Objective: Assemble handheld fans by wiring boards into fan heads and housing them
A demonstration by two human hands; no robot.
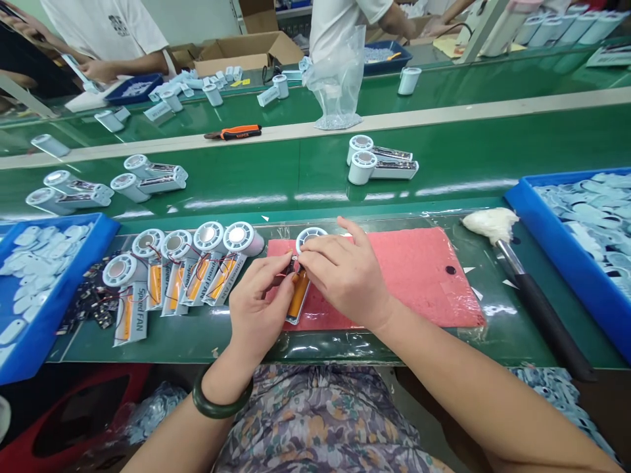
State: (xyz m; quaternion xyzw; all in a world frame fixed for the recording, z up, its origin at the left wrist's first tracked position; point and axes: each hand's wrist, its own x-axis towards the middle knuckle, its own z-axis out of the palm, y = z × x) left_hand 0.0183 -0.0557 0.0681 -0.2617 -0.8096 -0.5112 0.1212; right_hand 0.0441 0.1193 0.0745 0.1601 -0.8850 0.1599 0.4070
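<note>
A small fan body with an orange battery in its handle lies on the pink mat. My left hand pinches a small dark circuit board above the battery, thumb and forefinger closed on it. My right hand is bent over the fan, its fingertips together at the board and the fan's upper part, its little finger raised. The right fingers partly hide the fan head. To the left stand several fans with orange batteries and red wires, beside a heap of dark circuit boards.
Blue trays of pale plastic pieces stand at left and right. A hammer with a wrapped head lies right of the mat. Behind are fan bodies, orange-handled pliers, a plastic bag and co-workers across the bench.
</note>
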